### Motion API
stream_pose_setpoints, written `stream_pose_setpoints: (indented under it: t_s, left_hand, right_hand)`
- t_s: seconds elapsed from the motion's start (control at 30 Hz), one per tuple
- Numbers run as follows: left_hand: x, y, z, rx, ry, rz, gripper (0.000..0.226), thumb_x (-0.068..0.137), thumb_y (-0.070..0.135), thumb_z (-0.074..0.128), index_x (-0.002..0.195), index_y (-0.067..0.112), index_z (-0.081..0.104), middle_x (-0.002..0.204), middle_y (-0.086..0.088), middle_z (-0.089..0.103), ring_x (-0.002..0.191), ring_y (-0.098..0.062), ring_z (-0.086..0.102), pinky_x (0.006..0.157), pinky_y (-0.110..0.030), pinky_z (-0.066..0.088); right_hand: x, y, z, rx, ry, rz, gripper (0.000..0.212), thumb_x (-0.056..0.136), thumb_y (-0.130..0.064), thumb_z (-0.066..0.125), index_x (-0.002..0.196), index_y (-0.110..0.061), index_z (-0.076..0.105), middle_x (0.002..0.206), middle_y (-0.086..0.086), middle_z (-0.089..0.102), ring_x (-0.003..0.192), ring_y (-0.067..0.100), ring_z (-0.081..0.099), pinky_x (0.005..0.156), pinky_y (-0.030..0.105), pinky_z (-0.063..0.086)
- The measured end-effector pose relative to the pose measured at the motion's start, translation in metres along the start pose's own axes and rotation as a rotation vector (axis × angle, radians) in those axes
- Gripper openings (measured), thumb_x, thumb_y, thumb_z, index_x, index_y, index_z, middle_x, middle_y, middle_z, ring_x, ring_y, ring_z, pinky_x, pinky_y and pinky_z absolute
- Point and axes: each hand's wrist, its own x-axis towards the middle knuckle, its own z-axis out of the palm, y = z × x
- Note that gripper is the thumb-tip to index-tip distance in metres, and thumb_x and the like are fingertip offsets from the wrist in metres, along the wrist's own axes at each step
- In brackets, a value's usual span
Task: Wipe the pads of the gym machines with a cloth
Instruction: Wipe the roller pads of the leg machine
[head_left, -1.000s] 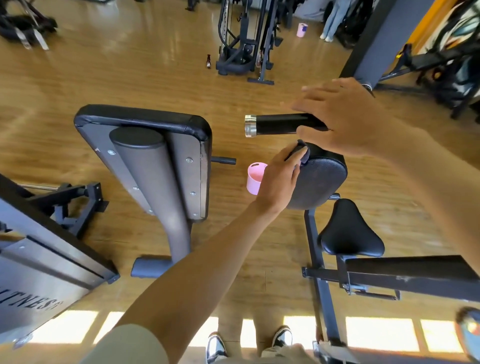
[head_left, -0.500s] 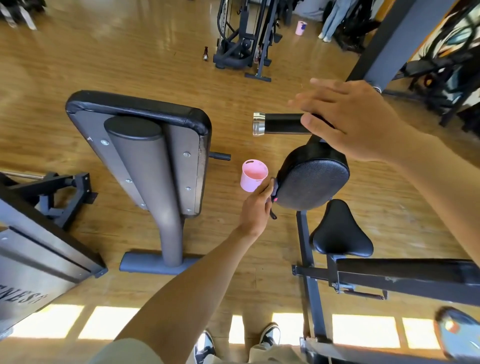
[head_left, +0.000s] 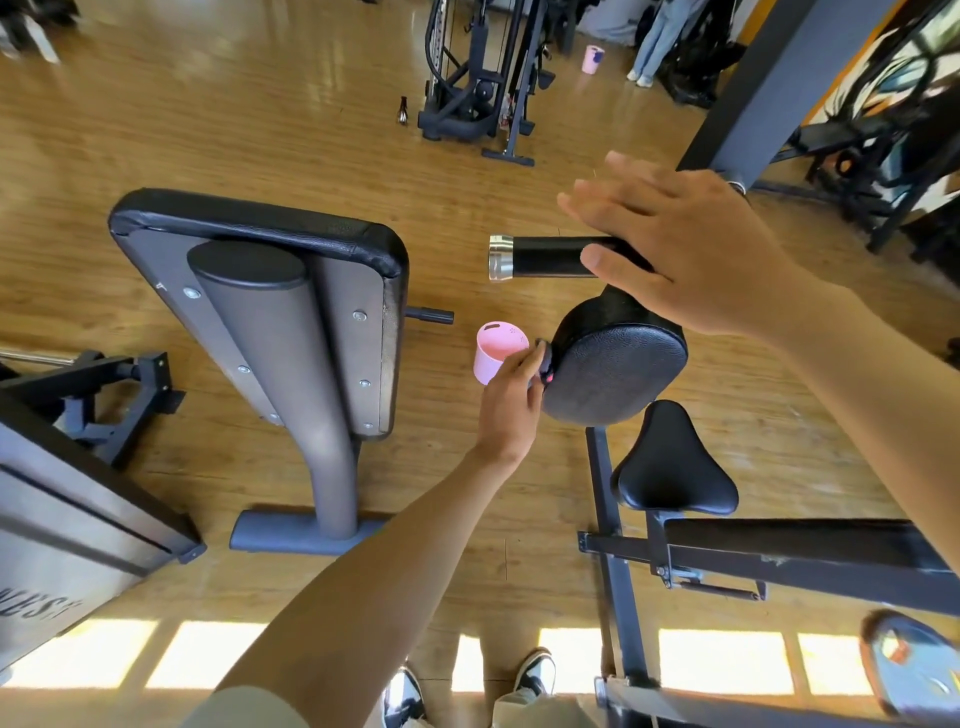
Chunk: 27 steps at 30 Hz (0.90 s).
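Note:
A black padded rest (head_left: 618, 371) sits on top of a machine frame in the middle right. My left hand (head_left: 511, 397) grips a small dark cloth (head_left: 545, 366) and holds it against the pad's left edge. Most of the cloth is hidden by my fingers. My right hand (head_left: 680, 244) hovers with its fingers spread over a black handle (head_left: 545, 256) with a chrome end, just above the pad. Whether the palm touches the handle cannot be seen. A black saddle seat (head_left: 672, 467) sits below the pad.
A pink cup (head_left: 496, 353) stands on the wooden floor beside my left hand. A grey bench (head_left: 270, 312) with a black pad edge is to the left. A black frame bar (head_left: 800, 556) runs at lower right. More machines (head_left: 478, 73) and a standing person (head_left: 652, 41) are at the back.
My left hand has slid the cloth from the pad's top down to its left edge. My right hand has lifted a little, fingers spread.

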Motion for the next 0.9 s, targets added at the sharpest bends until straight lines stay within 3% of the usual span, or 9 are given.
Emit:
stream_pose_setpoints:
  t_s: [0.1, 0.17, 0.23, 0.43, 0.57, 0.67, 0.73, 0.8, 0.9]
  left_hand:
    - [0.024, 0.046, 0.000, -0.081, 0.120, 0.062, 0.047, 0.104, 0.003, 0.051, 0.150, 0.009, 0.051, 0.142, -0.005, 0.060, 0.126, -0.017, 0.060, 0.108, -0.028, 0.049]
    - [0.032, 0.067, 0.003, -0.042, 0.114, 0.161, 0.048, 0.101, -0.004, 0.049, 0.147, 0.008, 0.056, 0.144, -0.005, 0.059, 0.126, -0.019, 0.060, 0.110, -0.011, 0.035]
    - [0.031, 0.070, 0.005, -0.005, 0.111, 0.211, 0.051, 0.096, -0.010, 0.050, 0.143, 0.008, 0.060, 0.146, -0.007, 0.058, 0.129, -0.019, 0.059, 0.111, -0.007, 0.025]
    - [0.027, 0.041, 0.005, 0.022, 0.187, 0.084, 0.045, 0.099, -0.005, 0.056, 0.141, 0.010, 0.062, 0.134, -0.005, 0.064, 0.121, -0.017, 0.062, 0.103, -0.030, 0.053]
    - [0.011, 0.019, 0.004, 0.014, 0.135, -0.057, 0.041, 0.099, -0.003, 0.059, 0.137, 0.010, 0.065, 0.136, -0.003, 0.066, 0.127, -0.018, 0.061, 0.107, -0.045, 0.053]
    - [0.014, 0.045, 0.002, -0.064, 0.155, -0.011, 0.043, 0.102, -0.001, 0.057, 0.143, 0.010, 0.060, 0.142, 0.000, 0.061, 0.131, -0.008, 0.057, 0.109, -0.037, 0.051]
    - [0.030, 0.072, 0.008, -0.088, 0.117, 0.106, 0.043, 0.101, -0.002, 0.057, 0.143, 0.008, 0.060, 0.143, -0.003, 0.060, 0.131, -0.011, 0.057, 0.108, -0.036, 0.051]
    - [0.043, 0.096, 0.022, -0.001, 0.019, 0.257, 0.043, 0.099, -0.004, 0.060, 0.140, 0.007, 0.062, 0.143, -0.005, 0.060, 0.134, -0.019, 0.056, 0.108, -0.039, 0.050]
    - [0.046, 0.117, 0.040, 0.186, -0.033, 0.308, 0.043, 0.092, -0.006, 0.065, 0.133, 0.008, 0.067, 0.140, -0.006, 0.061, 0.138, -0.025, 0.051, 0.106, -0.042, 0.052]
  right_hand:
    - [0.001, -0.002, -0.001, 0.010, -0.003, 0.003, 0.064, 0.107, -0.058, 0.015, 0.157, -0.026, 0.040, 0.159, -0.004, 0.044, 0.154, 0.023, 0.028, 0.107, 0.051, 0.041]
    - [0.002, -0.004, -0.001, 0.023, 0.005, 0.001, 0.063, 0.107, -0.057, 0.016, 0.157, -0.026, 0.039, 0.159, -0.004, 0.044, 0.154, 0.022, 0.029, 0.108, 0.049, 0.039]
    - [0.004, -0.005, -0.002, 0.049, 0.011, 0.009, 0.062, 0.107, -0.056, 0.017, 0.157, -0.026, 0.039, 0.160, -0.004, 0.044, 0.154, 0.022, 0.028, 0.108, 0.048, 0.038]
    - [0.000, 0.003, -0.004, 0.207, 0.047, -0.008, 0.057, 0.109, -0.052, 0.023, 0.158, -0.028, 0.037, 0.163, -0.009, 0.037, 0.156, 0.012, 0.019, 0.113, 0.049, 0.033]
    - [-0.011, 0.023, -0.006, 0.225, 0.073, 0.066, 0.055, 0.109, -0.050, 0.023, 0.155, -0.028, 0.043, 0.160, -0.009, 0.043, 0.155, 0.012, 0.025, 0.115, 0.050, 0.034]
    - [-0.019, 0.028, -0.004, 0.308, 0.064, 0.098, 0.053, 0.110, -0.044, 0.022, 0.154, -0.026, 0.045, 0.158, -0.009, 0.046, 0.154, 0.009, 0.026, 0.114, 0.043, 0.034]
    - [-0.020, 0.028, -0.005, 0.342, 0.042, 0.097, 0.051, 0.112, -0.041, 0.021, 0.156, -0.027, 0.043, 0.159, -0.011, 0.043, 0.154, 0.007, 0.023, 0.115, 0.041, 0.031]
    - [-0.017, 0.027, -0.007, 0.384, 0.018, 0.095, 0.049, 0.113, -0.039, 0.020, 0.157, -0.029, 0.040, 0.160, -0.012, 0.040, 0.154, 0.004, 0.019, 0.118, 0.038, 0.025]
    - [-0.017, 0.031, -0.009, 0.487, 0.049, 0.038, 0.050, 0.113, -0.040, 0.020, 0.157, -0.027, 0.039, 0.161, -0.010, 0.039, 0.154, 0.001, 0.017, 0.120, 0.033, 0.019]
